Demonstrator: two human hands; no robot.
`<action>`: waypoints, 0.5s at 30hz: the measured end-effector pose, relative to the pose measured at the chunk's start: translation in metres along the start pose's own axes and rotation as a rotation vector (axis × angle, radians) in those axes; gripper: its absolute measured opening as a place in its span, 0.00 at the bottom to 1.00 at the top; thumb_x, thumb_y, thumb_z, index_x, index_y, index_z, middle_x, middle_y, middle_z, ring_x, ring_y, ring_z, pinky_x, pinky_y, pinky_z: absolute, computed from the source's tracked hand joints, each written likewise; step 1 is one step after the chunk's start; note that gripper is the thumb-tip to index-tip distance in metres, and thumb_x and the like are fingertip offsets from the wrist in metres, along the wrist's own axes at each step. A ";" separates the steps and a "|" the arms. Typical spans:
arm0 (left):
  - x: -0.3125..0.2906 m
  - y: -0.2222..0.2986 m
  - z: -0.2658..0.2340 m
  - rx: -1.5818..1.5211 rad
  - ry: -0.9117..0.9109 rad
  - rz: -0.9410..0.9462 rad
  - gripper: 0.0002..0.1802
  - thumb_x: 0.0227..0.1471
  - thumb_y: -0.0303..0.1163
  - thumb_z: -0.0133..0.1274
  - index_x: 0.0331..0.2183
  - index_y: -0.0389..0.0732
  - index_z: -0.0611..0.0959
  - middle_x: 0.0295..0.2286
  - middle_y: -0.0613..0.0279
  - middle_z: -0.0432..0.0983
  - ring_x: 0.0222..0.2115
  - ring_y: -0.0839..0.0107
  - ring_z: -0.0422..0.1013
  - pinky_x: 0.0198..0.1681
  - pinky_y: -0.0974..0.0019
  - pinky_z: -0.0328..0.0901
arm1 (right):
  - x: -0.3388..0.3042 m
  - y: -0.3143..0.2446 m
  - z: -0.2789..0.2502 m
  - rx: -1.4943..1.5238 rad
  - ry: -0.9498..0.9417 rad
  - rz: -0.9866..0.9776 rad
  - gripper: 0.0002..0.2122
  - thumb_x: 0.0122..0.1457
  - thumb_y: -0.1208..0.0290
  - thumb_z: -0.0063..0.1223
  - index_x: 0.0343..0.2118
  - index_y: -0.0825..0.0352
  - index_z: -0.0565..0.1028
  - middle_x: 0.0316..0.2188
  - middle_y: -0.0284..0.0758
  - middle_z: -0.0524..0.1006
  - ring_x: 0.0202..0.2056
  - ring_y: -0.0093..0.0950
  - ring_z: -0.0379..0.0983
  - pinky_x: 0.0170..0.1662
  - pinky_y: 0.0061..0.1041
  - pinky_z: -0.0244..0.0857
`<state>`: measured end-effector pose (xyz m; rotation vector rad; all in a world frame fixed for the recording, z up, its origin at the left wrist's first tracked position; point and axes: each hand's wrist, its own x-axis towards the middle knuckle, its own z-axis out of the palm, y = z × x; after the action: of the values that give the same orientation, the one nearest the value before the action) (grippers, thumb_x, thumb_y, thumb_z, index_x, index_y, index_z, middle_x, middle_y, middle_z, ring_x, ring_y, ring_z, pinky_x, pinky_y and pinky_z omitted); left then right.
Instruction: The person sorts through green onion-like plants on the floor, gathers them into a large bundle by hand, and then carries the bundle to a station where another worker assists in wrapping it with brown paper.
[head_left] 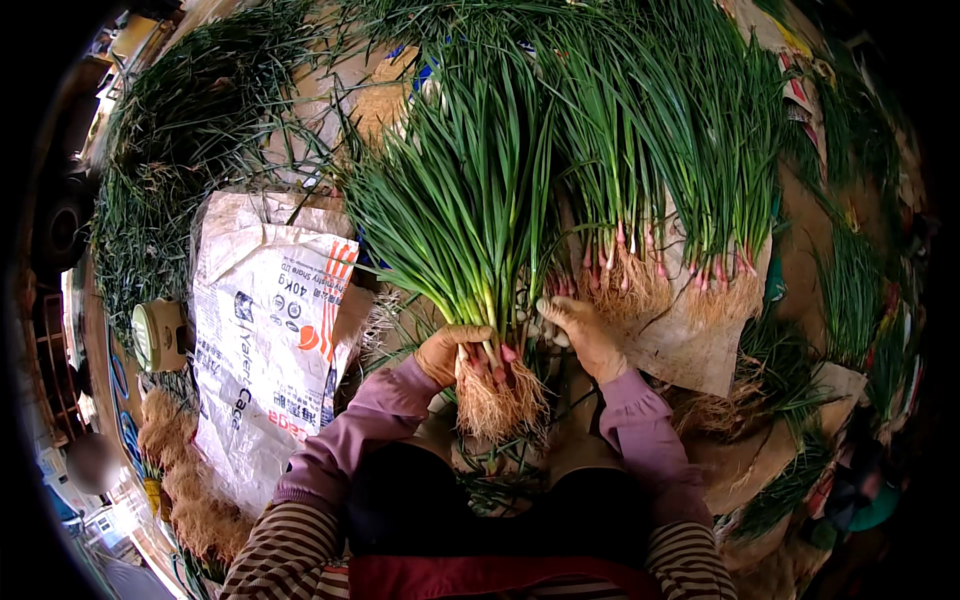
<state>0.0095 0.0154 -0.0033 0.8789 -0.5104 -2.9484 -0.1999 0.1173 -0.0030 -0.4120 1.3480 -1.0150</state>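
Observation:
A thick bunch of green garlic [490, 240] stands out in front of me, its long leaves fanned away from me and its pinkish stem bases and pale, stringy roots [497, 405] toward me. My left hand [452, 352], in a tan glove, is wrapped round the stems just above the roots. Close to the right side of the same bunch is my right hand [582, 335], also gloved, with thumb and fingers bent but apart. Nothing shows plainly between them. Two more bunches of green garlic [622, 262] lie to the right, roots toward me.
Beneath the right-hand bunches lies a tan sheet [690, 350]. A white printed sack [265, 330] is spread at my left, beside a pale green container [160, 335]. Rooted bunches [190, 480] line the lower left. Loose leaves [200, 130] pile up at the far left.

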 end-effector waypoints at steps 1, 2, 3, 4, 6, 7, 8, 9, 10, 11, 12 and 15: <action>0.003 -0.001 -0.003 -0.012 -0.020 -0.012 0.18 0.50 0.34 0.48 0.30 0.25 0.77 0.28 0.44 0.76 0.21 0.59 0.74 0.22 0.71 0.71 | 0.011 -0.006 0.003 0.070 0.036 -0.025 0.10 0.58 0.65 0.46 0.32 0.65 0.74 0.19 0.25 0.69 0.17 0.12 0.61 0.18 0.11 0.54; 0.004 -0.002 -0.004 -0.023 -0.040 -0.025 0.18 0.50 0.34 0.48 0.31 0.25 0.77 0.28 0.45 0.76 0.21 0.60 0.74 0.22 0.71 0.71 | 0.022 -0.011 0.007 0.140 0.072 -0.049 0.09 0.58 0.65 0.46 0.32 0.66 0.74 0.19 0.25 0.70 0.17 0.12 0.61 0.18 0.12 0.54; 0.004 -0.001 -0.002 -0.025 -0.037 -0.027 0.18 0.50 0.34 0.48 0.31 0.25 0.77 0.28 0.46 0.76 0.21 0.60 0.74 0.23 0.70 0.71 | 0.034 -0.012 0.014 0.215 0.233 -0.057 0.08 0.57 0.68 0.46 0.29 0.66 0.74 0.18 0.25 0.69 0.17 0.13 0.60 0.17 0.11 0.53; 0.004 -0.001 0.000 -0.027 -0.034 -0.029 0.18 0.50 0.35 0.48 0.31 0.25 0.77 0.27 0.46 0.76 0.21 0.60 0.74 0.23 0.70 0.71 | 0.035 -0.009 0.014 0.184 0.222 -0.059 0.08 0.57 0.69 0.46 0.29 0.66 0.74 0.18 0.25 0.69 0.16 0.13 0.60 0.17 0.13 0.54; 0.002 0.001 -0.001 -0.008 -0.013 -0.034 0.18 0.50 0.35 0.47 0.31 0.26 0.77 0.27 0.47 0.76 0.21 0.61 0.74 0.24 0.69 0.71 | 0.035 -0.002 0.016 0.121 0.192 -0.060 0.07 0.56 0.70 0.47 0.27 0.66 0.74 0.17 0.25 0.69 0.16 0.13 0.60 0.17 0.17 0.56; 0.003 -0.001 -0.002 0.011 -0.002 -0.041 0.18 0.50 0.35 0.47 0.31 0.26 0.77 0.27 0.48 0.76 0.21 0.61 0.74 0.25 0.69 0.71 | 0.035 0.011 0.013 -0.135 0.138 -0.134 0.06 0.54 0.72 0.46 0.24 0.67 0.74 0.15 0.27 0.68 0.15 0.19 0.60 0.18 0.26 0.59; 0.003 -0.003 -0.003 0.029 0.009 -0.048 0.18 0.50 0.35 0.47 0.31 0.26 0.77 0.26 0.48 0.76 0.21 0.61 0.74 0.25 0.69 0.70 | 0.036 0.021 0.006 -0.680 0.086 -0.021 0.06 0.51 0.73 0.47 0.26 0.69 0.75 0.18 0.34 0.72 0.17 0.29 0.66 0.24 0.33 0.64; 0.005 -0.004 0.000 0.041 0.006 -0.026 0.18 0.50 0.35 0.47 0.31 0.26 0.77 0.25 0.48 0.76 0.22 0.61 0.74 0.26 0.68 0.70 | 0.034 0.037 0.002 -1.061 -0.048 -0.018 0.08 0.50 0.70 0.48 0.28 0.69 0.75 0.22 0.37 0.72 0.22 0.31 0.68 0.27 0.33 0.64; 0.006 -0.006 -0.002 0.022 -0.009 -0.029 0.18 0.50 0.36 0.47 0.31 0.25 0.77 0.25 0.48 0.76 0.22 0.61 0.74 0.27 0.68 0.70 | 0.027 0.052 0.005 -1.337 -0.211 0.034 0.10 0.49 0.68 0.49 0.31 0.69 0.75 0.27 0.40 0.73 0.26 0.34 0.70 0.31 0.33 0.65; 0.008 -0.008 -0.006 0.003 -0.024 -0.033 0.19 0.51 0.36 0.47 0.30 0.25 0.77 0.24 0.48 0.76 0.22 0.61 0.74 0.27 0.68 0.70 | 0.018 0.068 0.007 -1.490 -0.292 0.119 0.12 0.49 0.65 0.50 0.33 0.69 0.75 0.31 0.43 0.74 0.30 0.37 0.71 0.35 0.33 0.66; 0.005 -0.008 -0.009 -0.015 -0.030 -0.032 0.19 0.51 0.36 0.47 0.30 0.25 0.77 0.24 0.48 0.76 0.22 0.61 0.74 0.27 0.68 0.70 | 0.013 0.063 0.011 -1.513 -0.304 0.173 0.15 0.48 0.63 0.51 0.35 0.68 0.75 0.35 0.46 0.75 0.35 0.39 0.73 0.39 0.33 0.66; -0.002 0.005 0.003 0.099 -0.046 -0.015 0.20 0.51 0.36 0.47 0.31 0.24 0.77 0.22 0.46 0.76 0.22 0.61 0.74 0.26 0.68 0.70 | 0.003 0.013 -0.012 -0.880 -0.090 0.114 0.20 0.53 0.60 0.51 0.44 0.70 0.69 0.40 0.45 0.73 0.33 0.33 0.74 0.36 0.29 0.67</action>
<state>0.0088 0.0120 0.0018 0.8282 -0.6606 -2.9865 -0.2066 0.1256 -0.0174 -1.0036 1.6675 -0.2528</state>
